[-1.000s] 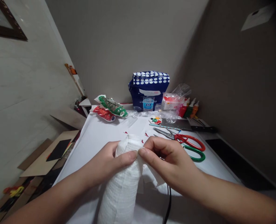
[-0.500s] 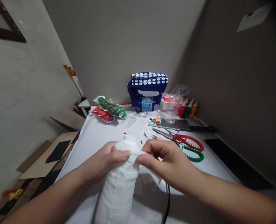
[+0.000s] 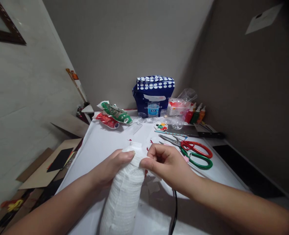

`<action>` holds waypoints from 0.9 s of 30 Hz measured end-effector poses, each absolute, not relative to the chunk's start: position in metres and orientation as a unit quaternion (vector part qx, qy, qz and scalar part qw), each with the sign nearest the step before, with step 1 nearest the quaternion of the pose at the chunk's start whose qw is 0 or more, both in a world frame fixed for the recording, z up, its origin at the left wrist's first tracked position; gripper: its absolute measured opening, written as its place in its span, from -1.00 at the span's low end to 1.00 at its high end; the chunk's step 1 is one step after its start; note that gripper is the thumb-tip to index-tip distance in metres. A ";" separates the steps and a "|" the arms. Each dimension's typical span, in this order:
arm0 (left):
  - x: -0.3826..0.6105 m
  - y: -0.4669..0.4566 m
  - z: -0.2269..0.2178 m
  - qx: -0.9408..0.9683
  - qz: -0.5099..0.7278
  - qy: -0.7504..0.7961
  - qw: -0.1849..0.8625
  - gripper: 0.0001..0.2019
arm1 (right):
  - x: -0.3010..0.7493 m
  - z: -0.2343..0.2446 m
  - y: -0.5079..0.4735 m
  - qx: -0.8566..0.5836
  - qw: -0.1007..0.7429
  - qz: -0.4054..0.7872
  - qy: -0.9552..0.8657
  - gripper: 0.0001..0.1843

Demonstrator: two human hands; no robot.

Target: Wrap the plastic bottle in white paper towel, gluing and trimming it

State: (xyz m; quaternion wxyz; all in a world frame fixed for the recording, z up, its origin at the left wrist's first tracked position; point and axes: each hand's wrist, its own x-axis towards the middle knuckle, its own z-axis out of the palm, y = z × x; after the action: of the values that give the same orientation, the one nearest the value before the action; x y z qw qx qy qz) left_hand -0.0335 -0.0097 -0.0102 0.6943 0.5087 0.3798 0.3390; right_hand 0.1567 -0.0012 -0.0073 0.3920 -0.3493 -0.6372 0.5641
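A bottle-shaped form wrapped in white paper or cloth point(image 3: 122, 199) stands tilted in front of me, its narrow neck pointing away. My left hand point(image 3: 114, 166) is closed round its upper left side, thumb lying across the shoulder. On the other side, my right hand point(image 3: 166, 166) pinches the edge of the white wrapping just below the neck, thumb against forefinger. Wrinkled bands of the material run round the body. The left fingers are hidden behind the form. Beyond my right hand lie red-handled scissors point(image 3: 200, 148) and green-handled scissors point(image 3: 200, 161).
At the back left of the white table point(image 3: 85, 153) lie a green painted fish point(image 3: 117, 112) and a red one point(image 3: 106, 120). A blue bag point(image 3: 154, 91), paint bottles point(image 3: 195, 114), a paint palette point(image 3: 160, 126) and a knife point(image 3: 188, 130) are along the back. A black cord point(image 3: 175, 209) runs near me.
My right hand has shifted slightly left and the pinched wrapping lies closer to the neck. My left thumb has moved slightly up the shoulder.
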 end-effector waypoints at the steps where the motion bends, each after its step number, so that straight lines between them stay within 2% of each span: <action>1: -0.033 -0.010 -0.008 0.518 0.332 0.381 0.690 -0.50 | 0.157 -0.008 -0.002 -0.350 0.392 0.562 -0.639 -0.66; 4: -0.032 -0.009 -0.002 0.535 0.315 0.394 0.678 -0.46 | 0.156 -0.010 -0.003 -0.350 0.393 0.558 -0.642 -0.66; 8: -0.030 -0.009 -0.001 0.510 0.319 0.422 0.678 -0.53 | 0.158 -0.009 0.002 -0.372 0.362 0.535 -0.666 -0.66; 10: -0.029 -0.009 -0.002 0.502 0.323 0.426 0.679 -0.56 | 0.167 -0.004 0.012 -0.398 0.313 0.447 -0.738 -0.70; 13: -0.030 -0.009 -0.002 0.503 0.325 0.417 0.684 -0.55 | 0.196 0.006 0.034 -0.452 0.254 0.233 -0.823 -0.82; 15: -0.030 -0.009 -0.002 0.488 0.326 0.422 0.690 -0.54 | 0.222 0.007 0.051 -0.514 0.243 0.163 -0.806 -0.82; 18: -0.031 -0.009 -0.002 0.450 0.335 0.429 0.708 -0.57 | 0.259 -0.005 0.073 -0.620 0.157 0.090 -0.764 -0.79; 23: -0.029 -0.007 -0.003 0.404 0.360 0.395 0.742 -0.66 | 0.287 -0.037 0.088 -0.690 0.019 0.077 -0.720 -0.74; 27: -0.030 -0.006 -0.004 0.378 0.365 0.378 0.762 -0.68 | 0.287 -0.047 0.093 -0.697 0.014 0.097 -0.711 -0.70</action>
State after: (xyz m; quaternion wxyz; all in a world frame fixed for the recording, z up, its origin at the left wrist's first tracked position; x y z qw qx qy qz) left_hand -0.0298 -0.0060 -0.0035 0.7620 0.3779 0.3781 0.3655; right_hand 0.2873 0.0928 -0.0470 0.0141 -0.6967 -0.7106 0.0971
